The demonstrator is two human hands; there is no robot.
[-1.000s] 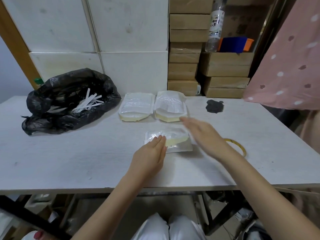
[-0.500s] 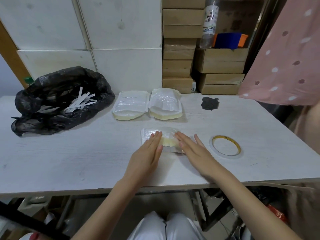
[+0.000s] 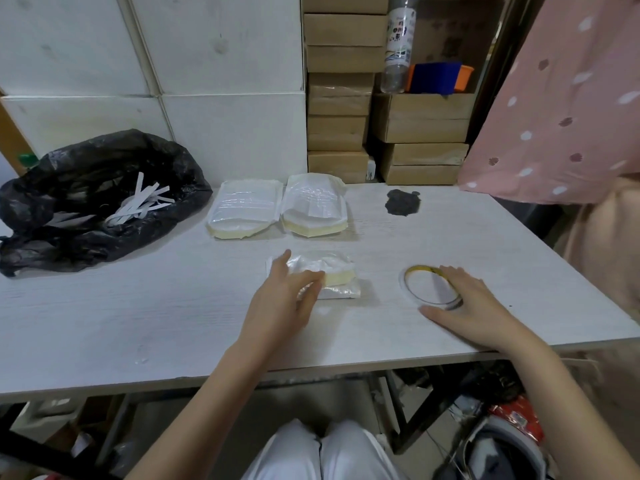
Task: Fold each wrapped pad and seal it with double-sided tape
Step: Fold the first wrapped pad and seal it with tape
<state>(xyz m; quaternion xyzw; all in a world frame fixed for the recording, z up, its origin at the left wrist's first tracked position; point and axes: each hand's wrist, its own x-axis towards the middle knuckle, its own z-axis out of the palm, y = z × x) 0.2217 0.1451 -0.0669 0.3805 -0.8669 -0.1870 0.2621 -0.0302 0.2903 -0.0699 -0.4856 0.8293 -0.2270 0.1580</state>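
Observation:
A wrapped pad (image 3: 337, 273) lies folded on the white table (image 3: 138, 306), its yellow edge showing under clear film. My left hand (image 3: 284, 296) rests flat on the pad's left part and holds it down. To the right lies a ring of double-sided tape (image 3: 412, 275). My right hand (image 3: 471, 303) lies over the ring's right side, fingers spread on its rim, not closed round it. Two stacks of wrapped pads, a left stack (image 3: 242, 213) and a right stack (image 3: 313, 206), sit behind.
A black plastic bag (image 3: 86, 195) holding white paper strips sits at the left rear. A dark smudge (image 3: 403, 201) marks the table's right rear. Cardboard boxes (image 3: 420, 133) and white foam boxes (image 3: 214, 126) stand behind. A pink spotted cloth (image 3: 561, 98) hangs at the right.
My right hand has left the pad and moved right onto the tape ring. My left hand stays on the pad, shifted slightly over it.

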